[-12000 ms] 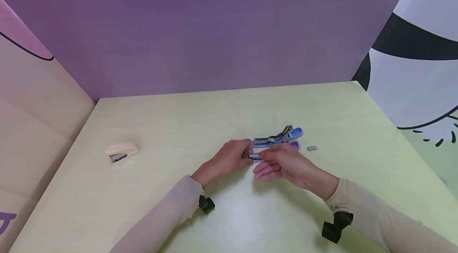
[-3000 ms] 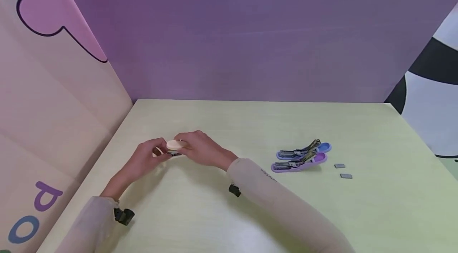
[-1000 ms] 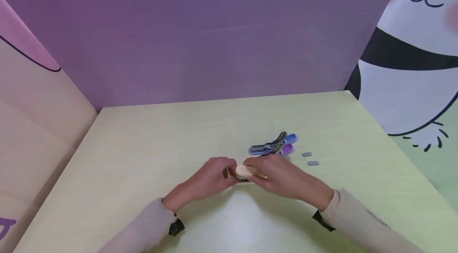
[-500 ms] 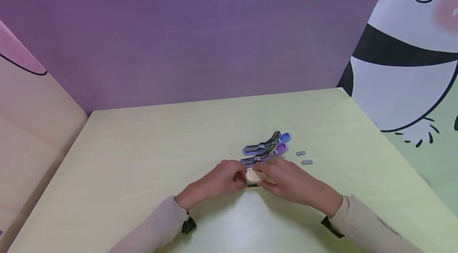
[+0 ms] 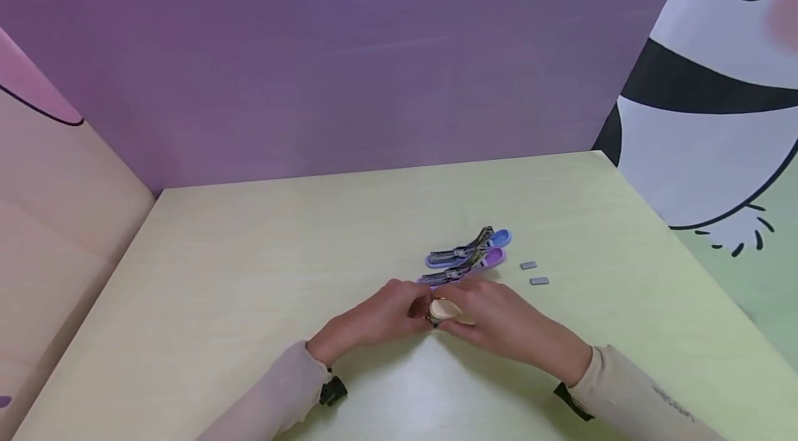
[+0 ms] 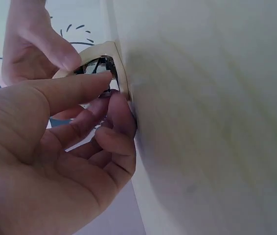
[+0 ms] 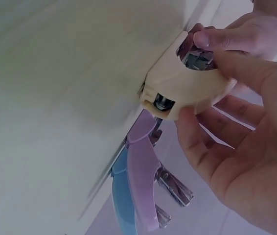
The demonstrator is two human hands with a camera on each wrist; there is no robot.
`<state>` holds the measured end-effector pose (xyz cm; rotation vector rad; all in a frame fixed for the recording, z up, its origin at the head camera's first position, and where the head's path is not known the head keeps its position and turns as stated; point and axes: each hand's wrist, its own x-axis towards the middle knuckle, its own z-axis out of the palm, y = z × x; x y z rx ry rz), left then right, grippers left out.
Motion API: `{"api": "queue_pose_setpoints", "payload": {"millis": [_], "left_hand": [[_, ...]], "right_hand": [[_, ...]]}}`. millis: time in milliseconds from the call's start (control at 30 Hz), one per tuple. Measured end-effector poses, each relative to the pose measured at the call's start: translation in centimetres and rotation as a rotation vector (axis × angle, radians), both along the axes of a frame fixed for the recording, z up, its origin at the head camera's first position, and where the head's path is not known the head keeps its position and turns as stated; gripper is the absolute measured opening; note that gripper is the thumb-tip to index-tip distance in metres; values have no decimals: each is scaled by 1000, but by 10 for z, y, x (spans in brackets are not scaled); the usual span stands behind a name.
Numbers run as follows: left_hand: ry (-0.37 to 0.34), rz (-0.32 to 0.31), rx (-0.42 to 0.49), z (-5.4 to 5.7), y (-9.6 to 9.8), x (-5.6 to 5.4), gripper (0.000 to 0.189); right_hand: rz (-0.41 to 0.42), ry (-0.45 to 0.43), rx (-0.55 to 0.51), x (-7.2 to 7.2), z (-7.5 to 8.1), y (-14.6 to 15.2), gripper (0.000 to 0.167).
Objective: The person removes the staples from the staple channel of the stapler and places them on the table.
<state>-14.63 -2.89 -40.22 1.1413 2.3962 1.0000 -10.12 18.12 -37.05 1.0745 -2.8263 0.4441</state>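
Observation:
A small cream stapler point(image 5: 445, 310) is between both hands, low over the table in front of two other staplers. My right hand point(image 5: 499, 309) grips its cream body from the right with thumb and fingers. At its mouth, my left hand point(image 5: 389, 313) pinches the metal part inside, as the left wrist view shows with the thumb and fingertips at the stapler's opening point(image 6: 121, 68). Just behind lie a purple stapler point(image 5: 494, 258) and a blue stapler point(image 5: 500, 239), both spread wide with their metal arms raised. My right hand covers part of the purple one's near side.
Two small grey staple strips point(image 5: 528, 265) lie on the table to the right of the staplers. The pale table point(image 5: 249, 275) runs back to a purple wall point(image 5: 312, 67), with a printed panel on each side.
The cream stapler, earlier lying at the left, was picked up by both hands and brought before the other staplers. A second grey strip has appeared. In the last half second the cream stapler has turned slightly.

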Motion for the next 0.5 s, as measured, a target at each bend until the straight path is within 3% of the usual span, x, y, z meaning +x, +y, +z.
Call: {"api": "queue_pose_setpoints", "payload": {"millis": [367,500], "left_hand": [[-32,31,-20,0,2,1,9],[-29,45,-36,-1,1,1,8]], "right_hand": [[5,22,4,6,2,-3,27],[-1,-11,-67,7,3,3,27]]}}
